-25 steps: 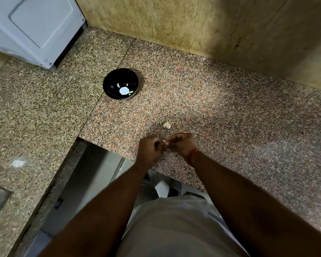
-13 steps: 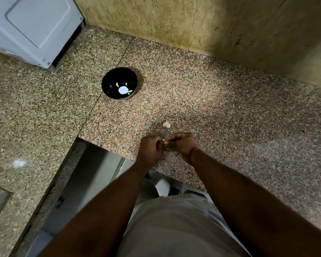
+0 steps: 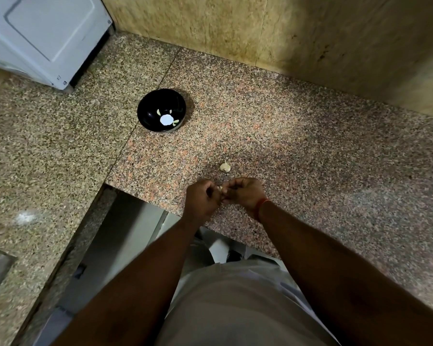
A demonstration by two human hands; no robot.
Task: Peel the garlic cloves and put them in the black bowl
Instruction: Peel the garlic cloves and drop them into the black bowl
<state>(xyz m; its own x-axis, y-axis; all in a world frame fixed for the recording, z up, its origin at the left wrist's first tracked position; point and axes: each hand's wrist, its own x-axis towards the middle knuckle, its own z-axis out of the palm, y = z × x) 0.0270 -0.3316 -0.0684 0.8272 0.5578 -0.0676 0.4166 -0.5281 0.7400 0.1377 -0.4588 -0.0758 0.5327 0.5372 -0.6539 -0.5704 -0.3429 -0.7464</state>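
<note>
1. Stage of the task: peeling is under way. The left hand point(image 3: 202, 199) and the right hand point(image 3: 245, 196) meet at the near edge of the desk point(image 3: 310, 151), fingers curled, pinching one small garlic clove point(image 3: 220, 188) between them; only a pale sliver of it shows, so how much skin remains cannot be told.
2. Work done: the black bowl point(image 3: 162, 110) stands well beyond the left hand, up and to its left. About three pale pieces point(image 3: 158, 111) lie inside around a white mark on its floor; they are judged to be peeled cloves, though they are too small to be sure.
3. Work left: a garlic piece point(image 3: 225, 167) with its stalk tip lies on the desk just beyond the hands, untouched. It is judged to be unpeeled and may hold more than one clove.
4. Count: two hands, both busy; one bowl; one clove in the hands; one garlic piece on the desk; roughly three pieces in the bowl.
5. Surroundings: a white appliance point(image 3: 45, 36) sits far beyond the left hand; a red thread point(image 3: 262, 203) circles the right wrist.
</note>
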